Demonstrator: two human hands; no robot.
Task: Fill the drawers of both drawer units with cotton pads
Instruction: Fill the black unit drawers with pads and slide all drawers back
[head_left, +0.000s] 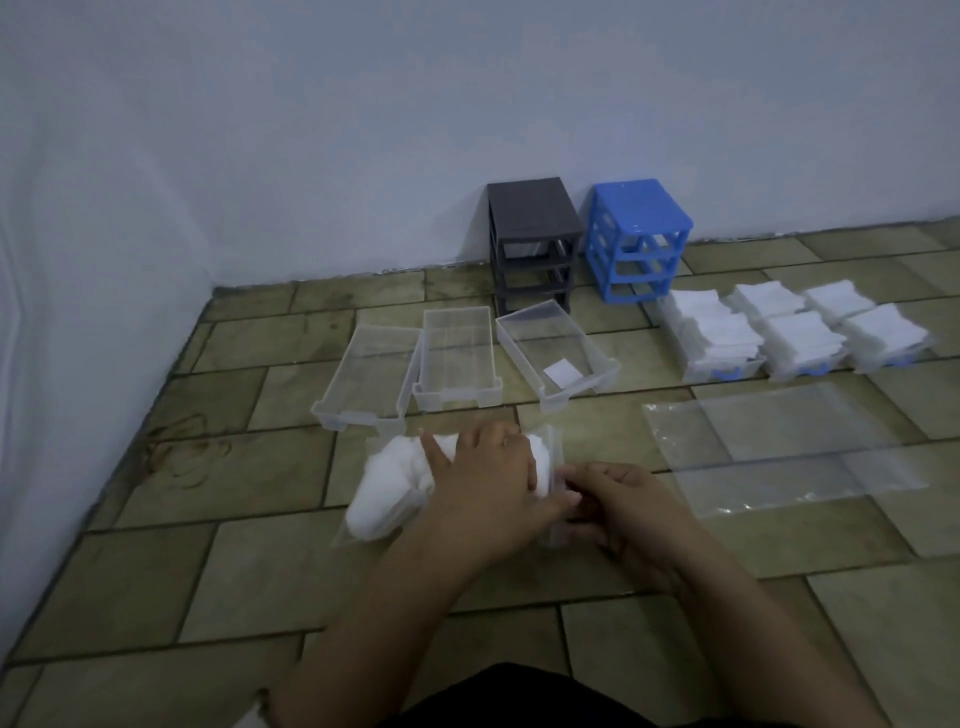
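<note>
Both hands (488, 483) on cotton pads (384, 493) (bagged), floor (234, 478) open leftward

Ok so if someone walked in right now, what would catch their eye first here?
Probably the bright blue drawer unit against the wall, with the dark grey unit beside it. Next, the three drawers heaped with white cotton pads on the floor at right, against three clear drawers at centre, two bare and one holding a single pad. Nearest, the left hand and right hand work a bag of pads.
</note>
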